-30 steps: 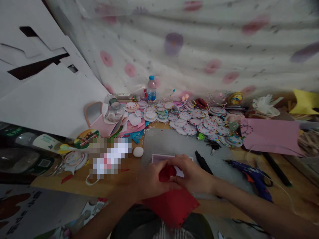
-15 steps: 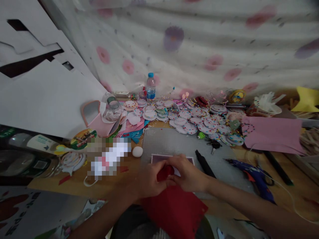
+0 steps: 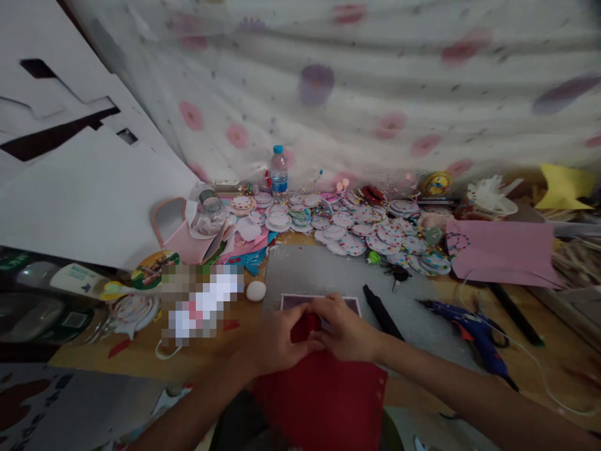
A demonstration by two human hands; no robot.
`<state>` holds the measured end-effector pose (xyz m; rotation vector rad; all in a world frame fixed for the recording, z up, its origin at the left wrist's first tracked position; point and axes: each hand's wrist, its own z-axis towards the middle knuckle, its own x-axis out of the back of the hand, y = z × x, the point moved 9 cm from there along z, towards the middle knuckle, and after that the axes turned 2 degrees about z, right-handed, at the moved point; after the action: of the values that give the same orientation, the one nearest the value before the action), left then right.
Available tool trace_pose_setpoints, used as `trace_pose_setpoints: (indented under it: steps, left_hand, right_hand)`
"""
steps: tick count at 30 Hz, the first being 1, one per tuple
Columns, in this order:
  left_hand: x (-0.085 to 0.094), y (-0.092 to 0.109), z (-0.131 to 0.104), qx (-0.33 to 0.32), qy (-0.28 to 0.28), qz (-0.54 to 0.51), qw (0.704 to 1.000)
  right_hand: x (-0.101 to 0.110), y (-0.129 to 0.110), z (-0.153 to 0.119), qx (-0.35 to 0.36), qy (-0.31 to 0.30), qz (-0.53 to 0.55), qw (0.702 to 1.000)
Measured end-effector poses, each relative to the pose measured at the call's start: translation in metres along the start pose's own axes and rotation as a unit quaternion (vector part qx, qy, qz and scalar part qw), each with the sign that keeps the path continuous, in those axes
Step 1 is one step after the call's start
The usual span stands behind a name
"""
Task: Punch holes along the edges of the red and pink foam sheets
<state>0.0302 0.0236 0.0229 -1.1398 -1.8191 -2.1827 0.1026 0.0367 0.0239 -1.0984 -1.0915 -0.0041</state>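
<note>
A red sheet, paper or felt point(image 3: 328, 394), hangs from both hands over the table's front edge. Its upper end is curled into a small roll between the fingers. My left hand point(image 3: 277, 338) pinches this curled part from the left, fingers closed. From the right, my right hand point(image 3: 342, 329) grips the same part, its thumb meeting the other hand's fingers. The fingers partly hide the roll. Behind the hands, a white-bordered dark picture card point(image 3: 347, 304) lies on the grey mat point(image 3: 300, 269). A black marker point(image 3: 382, 313) rests just right of it.
Decorated white discs point(image 3: 366, 228) are heaped along the back, beside a water bottle point(image 3: 279, 172). A blue glue gun point(image 3: 474, 332) with a cord lies right. A white egg-shaped piece point(image 3: 256, 290) sits left of the mat. Large bottles point(image 3: 47, 319) lie far left.
The view has shifted slightly. Both hands keep hold of the red sheet's curled end, while its lower part has swung and now hangs straighter and broader.
</note>
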Motion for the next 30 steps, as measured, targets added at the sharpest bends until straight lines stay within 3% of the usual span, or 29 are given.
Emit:
trace_pose_setpoints:
  steps: [5, 12, 17, 24, 30]
  left_hand:
    - [0.005, -0.004, -0.006, 0.056, -0.022, -0.007, 0.998]
    - [-0.002, -0.020, -0.015, 0.088, -0.027, -0.075, 0.993]
    - [0.002, -0.006, -0.017, 0.080, -0.022, -0.103, 0.991]
    - [0.008, 0.030, -0.033, 0.060, -0.078, 0.058, 0.993]
    - [0.011, 0.030, -0.043, 0.072, -0.092, 0.134, 0.984]
  right_hand:
    - [0.010, -0.007, -0.003, 0.014, -0.012, 0.050, 0.999]
    - [0.013, 0.004, -0.010, -0.039, -0.042, 0.113, 0.992]
    - [0.023, -0.019, -0.019, -0.021, -0.054, 0.113, 0.992]
    - [0.016, -0.053, -0.037, -0.015, -0.066, 0.095, 0.993]
    - [0.017, -0.056, -0.037, -0.009, -0.042, 0.098, 0.994]
